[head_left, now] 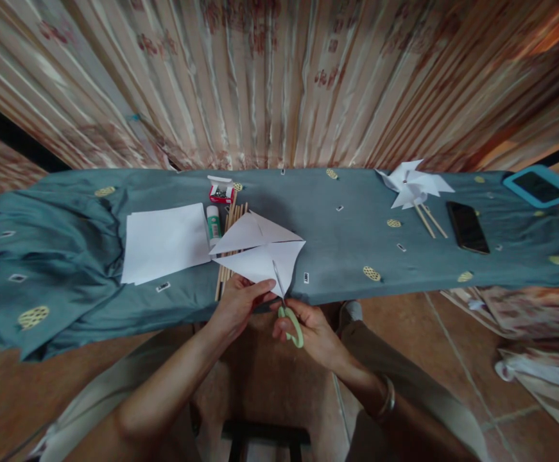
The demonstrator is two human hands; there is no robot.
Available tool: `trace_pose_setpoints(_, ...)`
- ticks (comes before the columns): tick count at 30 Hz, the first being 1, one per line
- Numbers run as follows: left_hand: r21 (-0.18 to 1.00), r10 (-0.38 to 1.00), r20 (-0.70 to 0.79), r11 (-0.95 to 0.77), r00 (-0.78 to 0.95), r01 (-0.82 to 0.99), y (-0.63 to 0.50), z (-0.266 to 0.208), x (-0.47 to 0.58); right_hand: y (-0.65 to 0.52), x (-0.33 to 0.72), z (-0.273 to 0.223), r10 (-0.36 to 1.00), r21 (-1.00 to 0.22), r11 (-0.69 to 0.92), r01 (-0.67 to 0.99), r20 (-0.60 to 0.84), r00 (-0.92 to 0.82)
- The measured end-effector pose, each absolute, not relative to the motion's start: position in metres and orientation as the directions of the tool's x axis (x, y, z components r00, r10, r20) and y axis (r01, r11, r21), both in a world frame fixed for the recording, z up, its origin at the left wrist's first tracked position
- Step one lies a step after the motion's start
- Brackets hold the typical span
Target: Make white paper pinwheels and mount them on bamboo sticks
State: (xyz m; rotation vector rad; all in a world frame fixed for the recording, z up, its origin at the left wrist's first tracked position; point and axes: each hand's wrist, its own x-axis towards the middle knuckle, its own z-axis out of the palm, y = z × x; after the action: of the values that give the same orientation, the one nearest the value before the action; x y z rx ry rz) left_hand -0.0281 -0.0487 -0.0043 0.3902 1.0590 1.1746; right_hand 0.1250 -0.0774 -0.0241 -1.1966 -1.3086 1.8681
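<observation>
Pinching slit paper (260,256) by its near edge in closed left fingers (260,290), presumably to steady it; gripping scissors (283,312) in curled right fingers (303,311), tips over the paper just beyond them.

open cloth (344,240) between cut paper (266,255) and pinwheel (407,183)

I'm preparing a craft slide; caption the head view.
Left hand holding slit white four-cornered paper, right hand gripping green-handled metal scissors at its edge, over patterned teal cloth.
</observation>
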Motion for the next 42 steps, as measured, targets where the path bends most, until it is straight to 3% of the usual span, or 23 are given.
trace_pose_setpoints(12, 0.755, 0.906, -0.417, 0.388, 0.070, -0.529, -0.0513, -0.0034, -0.0231, -0.0766, 0.1243, -0.0314, 0.834, -0.930, -0.368, 0.024, -0.341, -0.435)
trace_pose_setpoints(35, 0.764, 0.880, -0.470, 0.365, -0.070, -0.532, -0.0501, -0.0003, -0.0253, -0.0772, 0.1180, -0.0309, 0.828, -0.884, -0.458, -0.089, -0.388, -0.405)
trace_pose_setpoints(42, 0.772, 0.903, -0.430, 0.371, 0.006, -0.517, -0.0528, -0.0006, -0.0237, -0.0748, 0.1226, -0.0313, 0.865, -0.947, -0.322, -0.021, -0.285, -0.412)
